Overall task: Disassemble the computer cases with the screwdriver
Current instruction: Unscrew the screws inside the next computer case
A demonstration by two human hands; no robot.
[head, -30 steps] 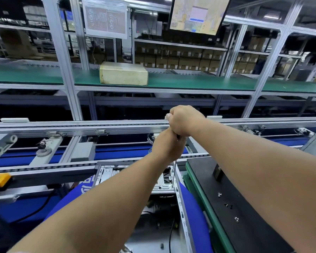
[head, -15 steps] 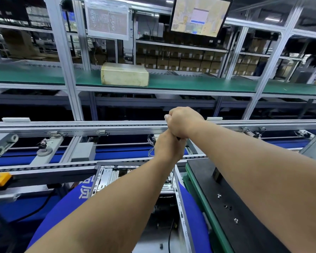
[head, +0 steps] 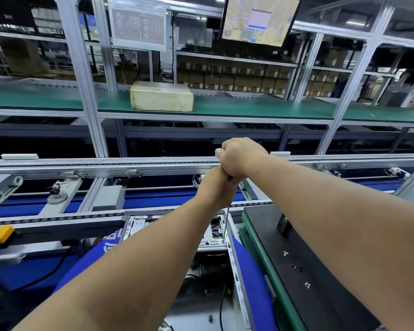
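Overhead, both hands' fingers wrapping the screwdriver, tip at the case edge

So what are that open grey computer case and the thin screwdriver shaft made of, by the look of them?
The open grey computer case looks like bare sheet metal: dull silver, thin folded edges, stamped slots. The thin screwdriver shaft seems to be steel, a narrow rod with a grey sheen. Its handle is hidden inside the stacked left hand and right hand.

The computer case is bare, dull-shining sheet metal, the screwdriver shaft thin polished steel, the mat beside it matt black, the shelf matt green.
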